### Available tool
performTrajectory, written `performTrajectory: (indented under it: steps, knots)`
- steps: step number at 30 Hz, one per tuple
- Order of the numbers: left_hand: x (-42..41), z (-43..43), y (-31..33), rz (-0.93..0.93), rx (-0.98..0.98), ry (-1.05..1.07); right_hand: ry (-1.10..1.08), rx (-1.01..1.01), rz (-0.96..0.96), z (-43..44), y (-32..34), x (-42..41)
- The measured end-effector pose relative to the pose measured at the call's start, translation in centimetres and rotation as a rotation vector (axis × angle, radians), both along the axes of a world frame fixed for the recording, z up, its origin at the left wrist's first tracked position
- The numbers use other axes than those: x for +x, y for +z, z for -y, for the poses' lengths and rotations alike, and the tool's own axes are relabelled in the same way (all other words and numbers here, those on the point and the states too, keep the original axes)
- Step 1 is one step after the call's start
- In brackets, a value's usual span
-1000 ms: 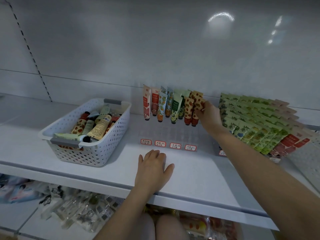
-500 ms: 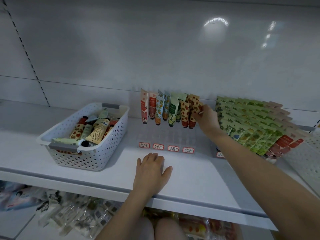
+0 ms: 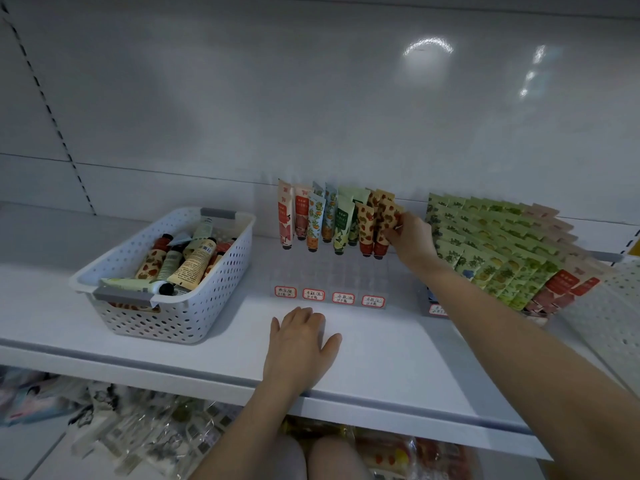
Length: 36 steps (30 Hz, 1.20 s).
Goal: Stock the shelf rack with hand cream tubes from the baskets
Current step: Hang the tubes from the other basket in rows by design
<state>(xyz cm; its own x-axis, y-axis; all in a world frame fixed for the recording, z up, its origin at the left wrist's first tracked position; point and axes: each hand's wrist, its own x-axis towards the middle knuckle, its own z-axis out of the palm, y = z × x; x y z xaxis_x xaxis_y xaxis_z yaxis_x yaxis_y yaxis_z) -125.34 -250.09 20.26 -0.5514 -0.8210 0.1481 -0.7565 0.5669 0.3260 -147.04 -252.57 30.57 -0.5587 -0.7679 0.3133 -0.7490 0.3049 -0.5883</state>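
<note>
- A white perforated plastic basket with grey handles (image 3: 180, 317) sits on the left part of the white shelf (image 3: 398, 348), near its front edge.
- Loose hand cream tubes (image 3: 194, 263) lie in the basket, heaped at angles, most with dark caps. One pale green tube lies along the basket's front wall.
- A clear plastic rack (image 3: 332, 275) stands at the middle of the shelf and reaches to the back wall. Four red-bordered paper labels (image 3: 343, 297) line its front edge.
- A row of standing tubes (image 3: 317, 220) fills the rear of the rack, caps down. From the left they are pink-red, blue with orange fruit, green, then orange.
- The right hand (image 3: 412, 237) reaches to the right end of that row. Its thumb and fingers pinch the orange tube with red strawberry print (image 3: 386, 216), which stands tilted just beside its twin.
- The left hand (image 3: 298, 344) rests palm down on the shelf with its fingers straight. It lies just in front of the labels and holds nothing.
- A fanned stack of green and red printed packets (image 3: 502, 244) leans at the right end of the shelf, just beside the right wrist.
- Clear-wrapped goods (image 3: 138, 434) lie on the lower level, below the front edge.
</note>
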Motion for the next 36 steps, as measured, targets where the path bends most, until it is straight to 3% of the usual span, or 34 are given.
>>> performTrajectory:
  steps: [15, 18, 23, 36]
  knots:
    - [0.0, 0.0, 0.0, -0.024, 0.007, -0.002, -0.006, -0.041, 0.081, -0.3, 0.4, -0.4]
    - [0.0, 0.0, 0.1, -0.023, 0.006, -0.003, -0.019, -0.083, 0.016, -0.7, 1.0, -0.2]
    - [0.1, 0.0, -0.1, -0.026, 0.007, -0.005, 0.033, -0.257, -0.262, -1.0, 2.3, 0.9]
    - [0.0, 0.2, -0.2, -0.024, -0.006, -0.011, -0.027, -0.028, -0.243, 1.0, 2.7, -0.3]
